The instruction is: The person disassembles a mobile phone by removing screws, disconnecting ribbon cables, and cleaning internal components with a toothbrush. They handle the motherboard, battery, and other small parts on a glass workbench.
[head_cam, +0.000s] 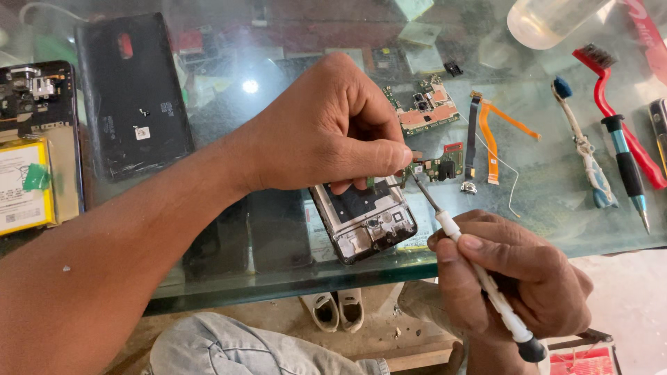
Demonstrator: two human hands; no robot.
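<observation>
My left hand (333, 132) reaches across the glass table (278, 271) and pinches a small part at its fingertips, just above an opened phone frame (365, 222) lying near the table's front edge. A white-handled screwdriver (479, 278) is gripped in my right hand (507, 278), its metal tip pointing up at the small part by my left thumb. A small green circuit board (438, 167) lies just right of that tip.
A black phone back cover (132, 94) and an open phone with a yellow battery (24, 184) lie at the left. A main circuit board (427, 107), orange flex cables (493, 139), a toothbrush (587, 156), a red brush (622, 114) and a teal screwdriver (629, 170) lie at the right.
</observation>
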